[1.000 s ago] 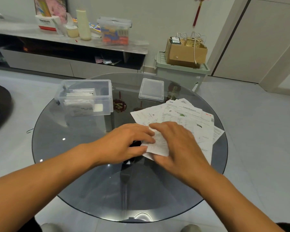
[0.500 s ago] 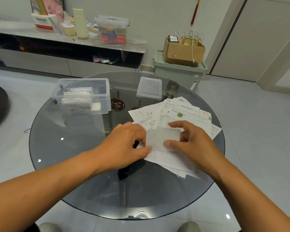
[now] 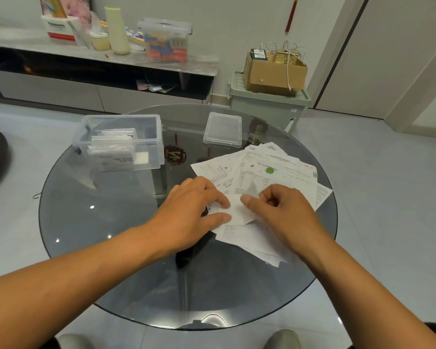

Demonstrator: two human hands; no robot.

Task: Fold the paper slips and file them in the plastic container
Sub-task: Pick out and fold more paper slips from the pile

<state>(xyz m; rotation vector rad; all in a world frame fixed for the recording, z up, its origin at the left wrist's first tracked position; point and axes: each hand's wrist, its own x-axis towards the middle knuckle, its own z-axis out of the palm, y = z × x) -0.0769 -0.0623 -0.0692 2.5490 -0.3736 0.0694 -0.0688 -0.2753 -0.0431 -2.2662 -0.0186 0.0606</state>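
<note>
A folded white paper slip (image 3: 238, 211) lies on the near edge of a spread pile of printed slips (image 3: 269, 177) on the round glass table (image 3: 116, 260). My left hand (image 3: 189, 212) pinches the slip's left edge between thumb and fingers. My right hand (image 3: 280, 212) has curled fingers, and its thumb presses on the slip's right part. The clear plastic container (image 3: 151, 144) stands at the table's back left with several folded slips upright inside. Its clear lid (image 3: 222, 129) lies flat at the back middle.
Behind the table a low grey cabinet (image 3: 98, 61) carries boxes and a lidded tub. A green storage bin (image 3: 267, 104) with a cardboard box on top stands at the back right. Tiled floor surrounds the table.
The folded slip is smaller than before. My right hand has drawn closer to my left, its fingers curling in and its thumb coming down on the slip.
</note>
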